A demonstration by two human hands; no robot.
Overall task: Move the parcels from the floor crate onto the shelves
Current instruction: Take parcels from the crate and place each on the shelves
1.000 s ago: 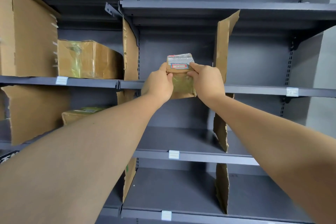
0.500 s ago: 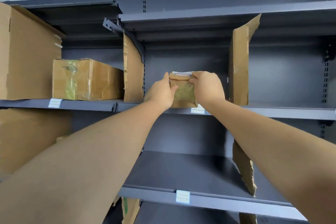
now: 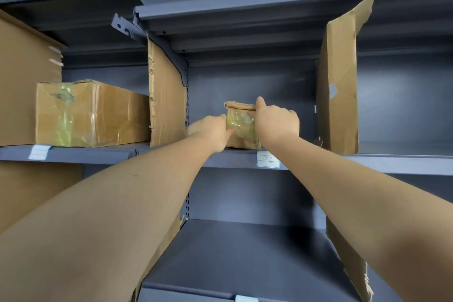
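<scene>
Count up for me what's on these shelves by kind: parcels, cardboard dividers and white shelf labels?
Parcels: 2, the small parcel held by the left hand and right hand, and the big taped box.
Cardboard dividers: 6, counting pieces that only partly show, such as the one right of the parcel.
Shelf labels: 3, such as the one below the parcel.
Total: 11

Both hands on small taped parcel (image 3: 241,127) standing upright on shelf (image 3: 367,162): left hand (image 3: 213,132) at its side, right hand (image 3: 277,120) gripping top edge. Cardboard dividers (image 3: 166,98) flank bay.
</scene>
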